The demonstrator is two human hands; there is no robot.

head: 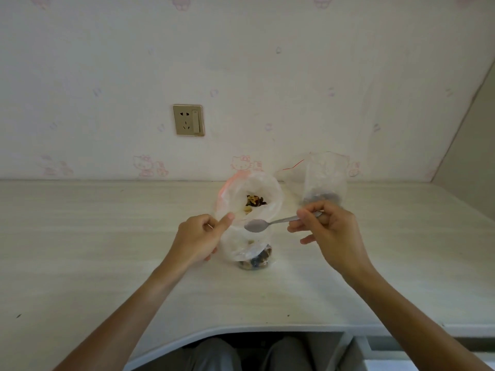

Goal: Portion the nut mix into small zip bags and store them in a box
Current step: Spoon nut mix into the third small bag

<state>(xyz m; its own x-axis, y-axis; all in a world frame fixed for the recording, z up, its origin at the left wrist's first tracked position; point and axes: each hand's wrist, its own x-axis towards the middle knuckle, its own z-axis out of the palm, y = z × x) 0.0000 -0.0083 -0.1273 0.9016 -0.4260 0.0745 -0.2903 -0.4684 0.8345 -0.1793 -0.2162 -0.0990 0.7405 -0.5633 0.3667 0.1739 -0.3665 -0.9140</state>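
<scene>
Head view: I note left hand pinching nut bag rim open; right hand gripping empty spoon. Advise dipping deep, keeping mouth wide.

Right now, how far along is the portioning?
Done: one small bag behind holds some mix. In hand: left hand holds the big nut bag open; right hand holds an empty spoon. Left: more scooping, sealing; no box visible.

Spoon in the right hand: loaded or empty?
Empty. The spoon bowl shows bare metal, no nuts on it, held by the right hand over the open bag, whose nut mix sits inside.
</scene>
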